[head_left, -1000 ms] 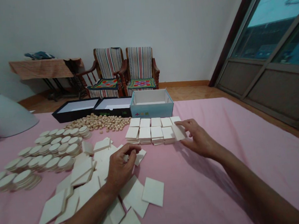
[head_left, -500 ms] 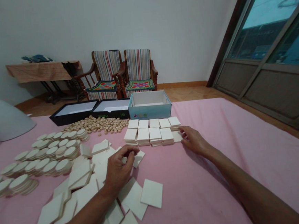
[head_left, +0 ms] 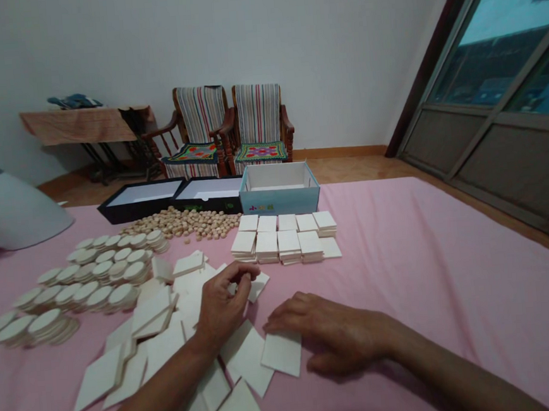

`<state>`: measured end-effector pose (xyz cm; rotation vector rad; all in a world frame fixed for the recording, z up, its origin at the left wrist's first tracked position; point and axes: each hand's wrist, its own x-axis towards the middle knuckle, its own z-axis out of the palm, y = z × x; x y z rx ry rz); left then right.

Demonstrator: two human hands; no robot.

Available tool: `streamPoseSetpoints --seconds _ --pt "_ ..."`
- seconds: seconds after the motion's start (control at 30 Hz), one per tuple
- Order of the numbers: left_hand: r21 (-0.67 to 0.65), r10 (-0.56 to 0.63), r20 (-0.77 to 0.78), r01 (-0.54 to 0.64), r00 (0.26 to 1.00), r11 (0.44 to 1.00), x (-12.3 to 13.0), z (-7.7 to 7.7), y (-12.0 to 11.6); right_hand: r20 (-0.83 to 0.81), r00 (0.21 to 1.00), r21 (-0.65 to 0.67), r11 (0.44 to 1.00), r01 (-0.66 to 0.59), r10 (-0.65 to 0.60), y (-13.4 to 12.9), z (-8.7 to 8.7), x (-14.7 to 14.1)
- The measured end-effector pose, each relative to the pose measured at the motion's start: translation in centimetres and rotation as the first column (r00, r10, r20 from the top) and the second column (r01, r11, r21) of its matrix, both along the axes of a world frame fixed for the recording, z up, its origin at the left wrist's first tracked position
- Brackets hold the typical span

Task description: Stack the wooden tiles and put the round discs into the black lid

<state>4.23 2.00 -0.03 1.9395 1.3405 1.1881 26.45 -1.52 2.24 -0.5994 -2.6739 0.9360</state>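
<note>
My left hand (head_left: 225, 301) hovers over the loose pile of pale square tiles (head_left: 157, 316), its fingers curled together; what they hold, if anything, is hidden. Over a single square tile (head_left: 282, 355) near the front, my right hand (head_left: 332, 331) has its fingers over the back edge and its thumb apart at the right, with nothing visibly gripped. Stacks of square tiles (head_left: 267, 244) stand in two rows behind the hands. At the right end of the front row lies a low tile (head_left: 330, 248).
Stacked round discs (head_left: 98, 295) fill the left side. Behind are small wooden pieces (head_left: 185, 224), two black trays (head_left: 141, 200) (head_left: 212, 204) and a light blue box (head_left: 280, 201). A large white object (head_left: 16, 210) stands at the far left on the pink cloth (head_left: 402, 252).
My right hand has moved from the right end of the tile stacks toward the front and left, over the single tile. The view has shifted slightly. My left hand keeps its curled pose.
</note>
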Motion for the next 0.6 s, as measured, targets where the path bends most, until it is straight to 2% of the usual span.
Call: streamPoseSetpoints --seconds 0.13,0.23,0.37,0.47,0.6 --pt "-0.004 0.004 -0.016 -0.004 1.000 1.000 -0.1 -0.1 0.1 -0.036 0.999 0.020 1.000 0.016 -0.015 -0.4 -0.7 -1.1" --pt "0.002 0.003 -0.023 -0.003 1.000 1.000 0.0 0.1 0.1 -0.033 0.997 0.016 0.997 0.069 -0.069 -0.6 -0.5 -1.0" --pt "0.004 0.000 -0.026 0.000 1.000 1.000 0.1 0.2 0.0 -0.029 0.960 0.061 0.959 0.278 -0.277 0.2 0.7 1.1" --pt "0.006 -0.001 -0.026 0.002 1.000 1.000 0.1 0.2 0.1 -0.097 0.864 0.187 0.844 0.503 -0.493 2.0 1.0 4.2" --pt "0.006 0.001 -0.027 -0.001 1.000 1.000 0.1 0.1 0.2 -0.119 0.690 0.374 0.611 0.698 -0.714 4.8 -0.4 8.2"
